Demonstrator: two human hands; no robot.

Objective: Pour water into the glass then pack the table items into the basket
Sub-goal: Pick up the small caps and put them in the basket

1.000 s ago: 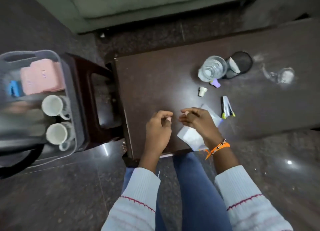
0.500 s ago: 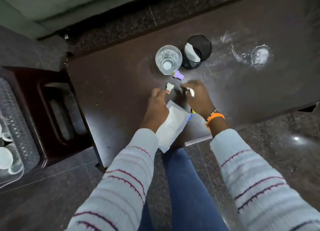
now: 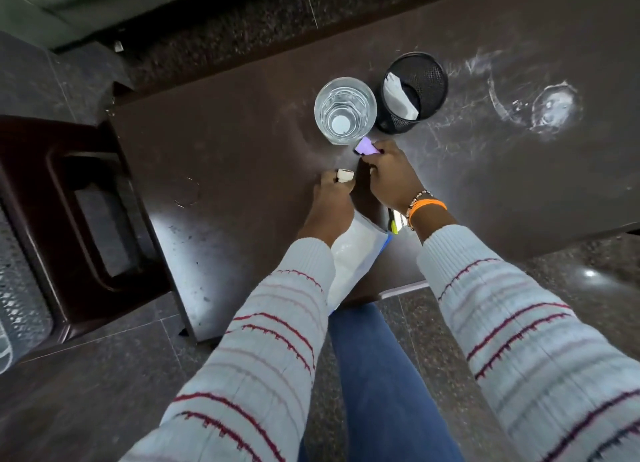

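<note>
My left hand [image 3: 331, 202] pinches a small white cap [image 3: 345, 175]; my right hand [image 3: 389, 177] grips a purple cap [image 3: 365, 146] beside the glass [image 3: 345, 110].

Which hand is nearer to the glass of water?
Right. The right hand pinches a purple piece just below the glass. The left hand grips a small white cap, lower and farther away.
</note>
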